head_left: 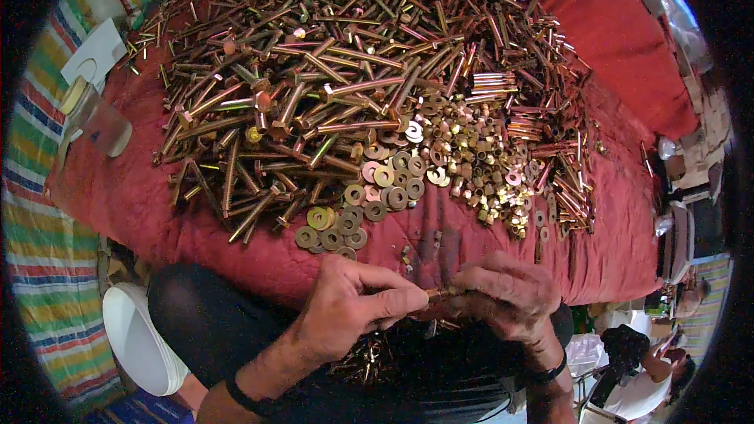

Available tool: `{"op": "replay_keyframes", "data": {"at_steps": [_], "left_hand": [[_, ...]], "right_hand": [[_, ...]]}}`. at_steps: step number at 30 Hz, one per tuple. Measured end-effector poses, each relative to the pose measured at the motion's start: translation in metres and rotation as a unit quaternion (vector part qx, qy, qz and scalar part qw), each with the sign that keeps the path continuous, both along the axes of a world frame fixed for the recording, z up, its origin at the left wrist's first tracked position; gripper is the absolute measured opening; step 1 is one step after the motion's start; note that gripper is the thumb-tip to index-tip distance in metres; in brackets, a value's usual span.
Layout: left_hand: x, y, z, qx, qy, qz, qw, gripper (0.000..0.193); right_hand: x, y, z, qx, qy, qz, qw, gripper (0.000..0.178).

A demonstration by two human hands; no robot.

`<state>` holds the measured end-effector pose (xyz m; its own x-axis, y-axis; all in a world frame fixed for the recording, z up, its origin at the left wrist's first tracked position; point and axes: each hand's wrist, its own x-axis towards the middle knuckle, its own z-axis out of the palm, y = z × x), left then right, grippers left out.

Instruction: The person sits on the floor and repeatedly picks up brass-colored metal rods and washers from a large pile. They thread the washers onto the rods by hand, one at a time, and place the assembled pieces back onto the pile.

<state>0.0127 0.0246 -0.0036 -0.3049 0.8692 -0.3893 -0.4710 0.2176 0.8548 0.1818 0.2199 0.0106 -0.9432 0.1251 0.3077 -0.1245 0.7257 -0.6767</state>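
In front of my lap, both hands meet at a thin brass-coloured bolt, of which only a short length shows between the fingers. My left hand is closed, pinching one end with thumb and forefinger. My right hand is closed around the other end, its curled fingers slightly blurred and covering that part. Just beyond the hands lie flat round washers in an overlapping patch. Right of them is a heap of small shiny nuts. A big pile of long hex-head bolts spreads behind.
Everything lies on a red padded cloth. A lidded clear jar and white card are at the left edge. More metal pieces lie below my hands. Another person sits at the lower right. A white shoe is lower left.
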Motion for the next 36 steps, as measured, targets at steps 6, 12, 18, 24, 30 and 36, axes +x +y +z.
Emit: {"op": "replay_keyframes", "data": {"at_steps": [6,12,18,24,30,36], "left_hand": [[-0.005,0.001,-0.008,-0.022,-0.221,-0.028,0.975,0.023],[0.004,0.0,-0.009,0.054,0.216,0.021,0.975,0.021],[0.013,0.001,-0.006,0.107,0.397,0.065,0.909,0.02],[0.001,0.0,-0.007,0.016,-0.155,0.002,0.988,0.021],[0.003,0.0,-0.005,0.013,-0.008,-0.015,1.0,0.023],[0.008,-0.003,0.004,0.077,0.219,0.021,0.972,0.017]], "right_hand": [[0.003,-0.008,0.01,0.017,0.0,0.0,1.0,0.045],[0.0,-0.008,0.013,-0.028,-0.067,-0.044,0.996,0.038],[0.0,-0.007,0.011,-0.099,-0.107,-0.053,0.988,0.035],[0.004,-0.006,0.012,0.01,0.0,-0.001,1.0,0.04],[0.009,-0.005,0.007,-0.013,-0.038,-0.008,0.999,0.04],[0.008,-0.005,0.009,-0.038,-0.119,-0.034,0.992,0.025]]}}
